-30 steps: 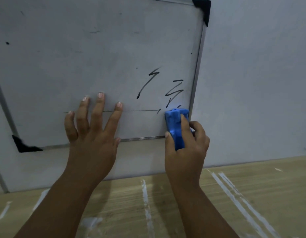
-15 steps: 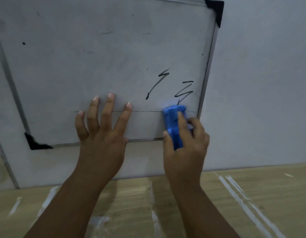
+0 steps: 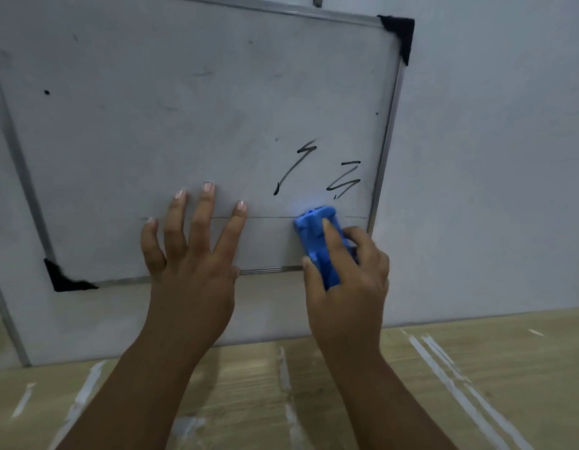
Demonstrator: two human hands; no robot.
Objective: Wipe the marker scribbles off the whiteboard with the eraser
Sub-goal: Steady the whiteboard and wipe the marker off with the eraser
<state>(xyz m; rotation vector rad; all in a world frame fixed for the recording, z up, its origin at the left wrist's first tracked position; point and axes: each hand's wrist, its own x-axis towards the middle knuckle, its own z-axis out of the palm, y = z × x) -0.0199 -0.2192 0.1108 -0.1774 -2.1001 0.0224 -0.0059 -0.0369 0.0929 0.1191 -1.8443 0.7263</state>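
A whiteboard point(image 3: 171, 125) with a metal frame and black corner caps hangs tilted on the grey wall. Two black marker scribbles remain at its lower right: a long zigzag stroke point(image 3: 296, 167) and a smaller one point(image 3: 345, 180) closer to the right frame. My right hand point(image 3: 350, 277) is shut on a blue eraser point(image 3: 315, 238), pressed on the board just below the smaller scribble. My left hand point(image 3: 190, 251) lies flat on the board's lower middle, fingers spread, holding nothing. A thin horizontal line runs across the board under my fingertips.
Below the wall lies a wooden surface point(image 3: 476, 368) with white paint streaks. A metal strip point(image 3: 9, 319) runs down the wall at the far left. A small clip point(image 3: 318, 1) sits on the board's top edge.
The eraser has slid left and slightly up along the board's lower right, and the small marks beneath the right scribble are gone. The view has shifted, showing more of the board's top.
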